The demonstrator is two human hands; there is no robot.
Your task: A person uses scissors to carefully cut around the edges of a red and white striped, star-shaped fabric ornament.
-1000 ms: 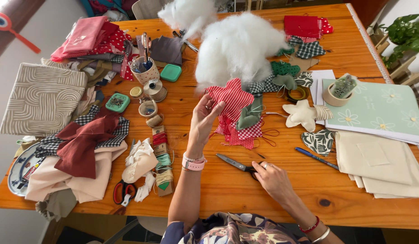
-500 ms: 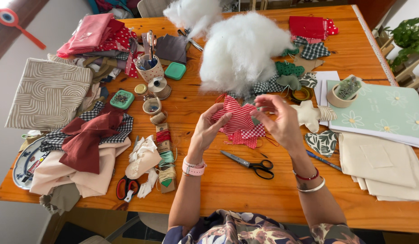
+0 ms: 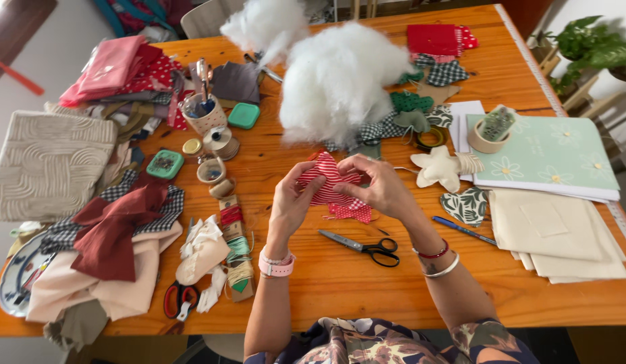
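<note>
Fingers (image 3: 306, 191) on striped red fabric piece (image 3: 328, 182)

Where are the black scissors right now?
In the head view, the black-handled scissors lie flat on the wooden table, just below both hands, between the left wrist and the right forearm, untouched.

A crowded sewing table, as I see it from here.

Just below the hands lie black scissors (image 3: 364, 245); above them a heap of white stuffing (image 3: 336, 81). Right of them I see a cream fabric star (image 3: 438, 168), a blue pen (image 3: 463, 230) and a green notebook (image 3: 549, 154); left, thread spools (image 3: 235, 248) and folded cloth (image 3: 107, 259).
</note>
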